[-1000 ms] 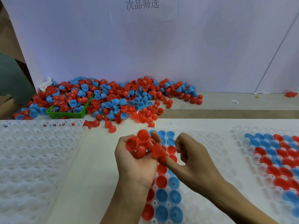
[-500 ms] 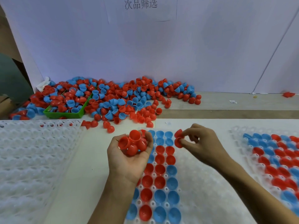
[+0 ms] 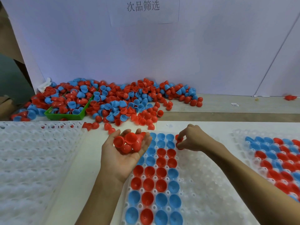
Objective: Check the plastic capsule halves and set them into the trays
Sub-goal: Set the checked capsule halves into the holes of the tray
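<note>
Since half a second ago the right hand (image 3: pixel 193 139) has dropped slightly toward the middle tray (image 3: pixel 211 184), and its red capsule half (image 3: pixel 179 144) now sits low at the tray's far rows, just right of the filled columns. That hand reaches in from the lower right with the forearm slanting across the tray, knuckles up, thumb and fingertips pinching the red piece; whether one half or two is pinched there cannot be told. The left hand (image 3: pixel 125 153) has stayed almost where it was, palm up over the tray's left edge, fingers loosely cupped around a small heap of red capsule halves (image 3: pixel 128 142), some with open mouths facing the camera. Its forearm rises from the bottom edge of the view.

Red and blue halves fill four columns of the middle tray, open side up. A second, partly filled tray (image 3: pixel 240 137) lies to the right, and a bare white tray (image 3: pixel 32 159) to the left, all on the desk (image 3: pixel 78 176). Farther back, a loose pile of red and blue halves (image 3: pixel 129 101) spreads against the white backing board (image 3: pixel 194 54), partly covering a green bin (image 3: pixel 68 116).
</note>
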